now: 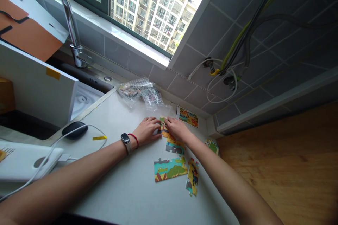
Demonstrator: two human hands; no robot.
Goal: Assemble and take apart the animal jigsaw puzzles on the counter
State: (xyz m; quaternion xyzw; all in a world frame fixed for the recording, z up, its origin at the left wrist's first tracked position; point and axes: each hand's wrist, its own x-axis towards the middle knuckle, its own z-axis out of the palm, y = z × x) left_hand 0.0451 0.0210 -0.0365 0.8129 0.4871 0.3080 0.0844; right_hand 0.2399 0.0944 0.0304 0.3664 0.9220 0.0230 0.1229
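My left hand [148, 130] lies on the white counter with its fingers spread, the tips touching the left edge of some joined jigsaw pieces [164, 130]. From the right, my right hand [178, 128] reaches over the same pieces, its fingers drawn together on an upper jigsaw piece and partly covering it. Below the hands, more joined pieces [174, 147] show a yellow and blue picture. Nearer me is a joined section with a green crocodile [170, 169]. A narrow, slanted strip of pieces [192, 176] lies to its right.
A small picture card [188, 116] leans near the wall. Crumpled clear plastic bags [142, 93] lie behind my hands. More pieces [212, 146] sit at the right edge. Left are a black mouse [75, 130], a white cable, a white device [26, 160] and a sink tap [71, 24].
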